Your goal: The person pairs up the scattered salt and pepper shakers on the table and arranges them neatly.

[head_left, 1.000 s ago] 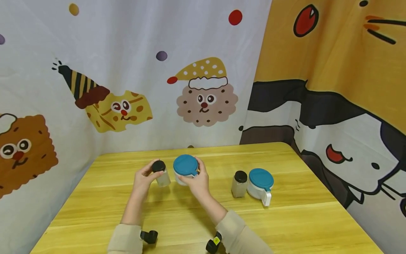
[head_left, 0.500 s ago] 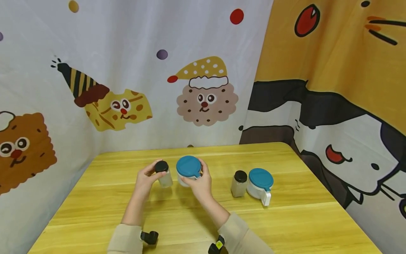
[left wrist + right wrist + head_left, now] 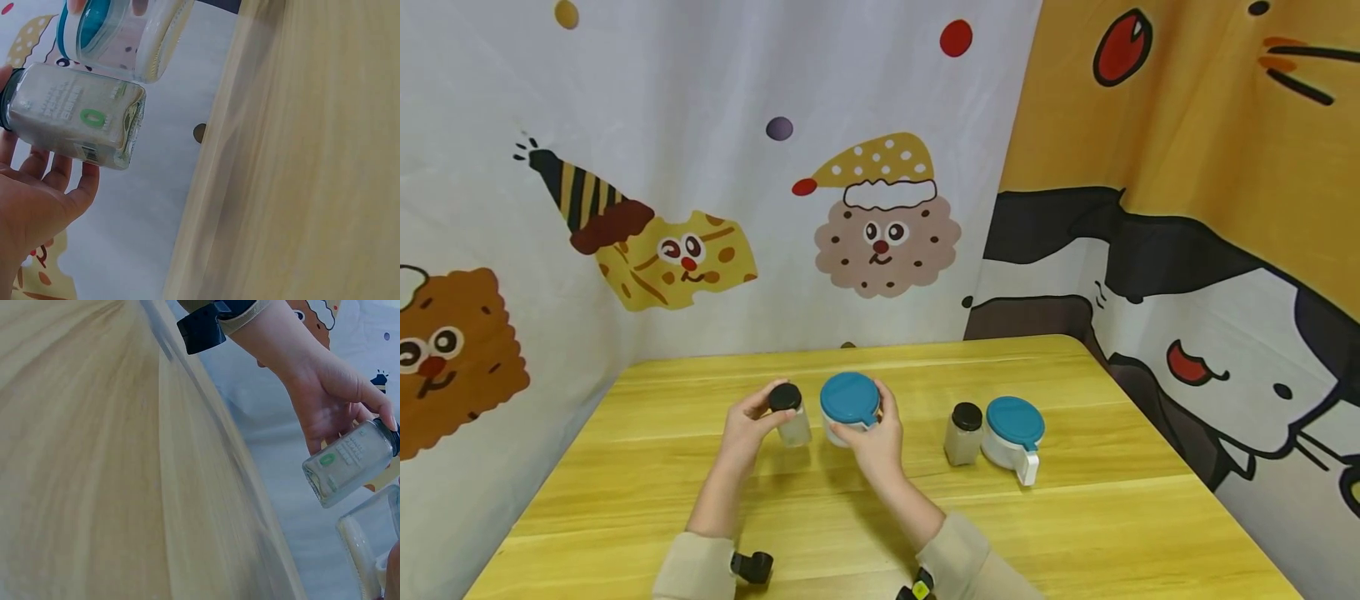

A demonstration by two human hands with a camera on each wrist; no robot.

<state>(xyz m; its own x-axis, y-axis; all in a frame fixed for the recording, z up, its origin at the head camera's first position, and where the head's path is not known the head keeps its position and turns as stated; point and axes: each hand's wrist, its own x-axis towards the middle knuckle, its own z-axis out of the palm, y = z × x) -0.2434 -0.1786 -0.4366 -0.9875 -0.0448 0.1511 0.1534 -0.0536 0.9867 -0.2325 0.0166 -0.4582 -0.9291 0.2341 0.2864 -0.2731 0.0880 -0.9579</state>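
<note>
My left hand [image 3: 747,429] grips a small clear spice jar [image 3: 793,429] by its black lid, fingers and thumb around the top. In the left wrist view, the spice jar [image 3: 75,115] has a square glass body with a green mark, and its bottom is off the table. To its right, my right hand [image 3: 880,437] holds a round seasoning pot [image 3: 848,400] with a blue lid. The right wrist view shows the pot's clear wall and pale base [image 3: 362,550] close beside the spice jar [image 3: 350,464], with a small gap between. My right fingers are mostly hidden there.
A second black-lidded spice jar [image 3: 964,435] stands on the wooden table [image 3: 820,533] at the right. Right beside it is a second blue-lidded pot [image 3: 1013,429], its white handle pointing toward me. A printed curtain [image 3: 715,100] hangs behind the table.
Both hands have shifted slightly to the right, carrying the spice jar and the blue-lidded pot with them. The pair on the right of the table stands as before.
</note>
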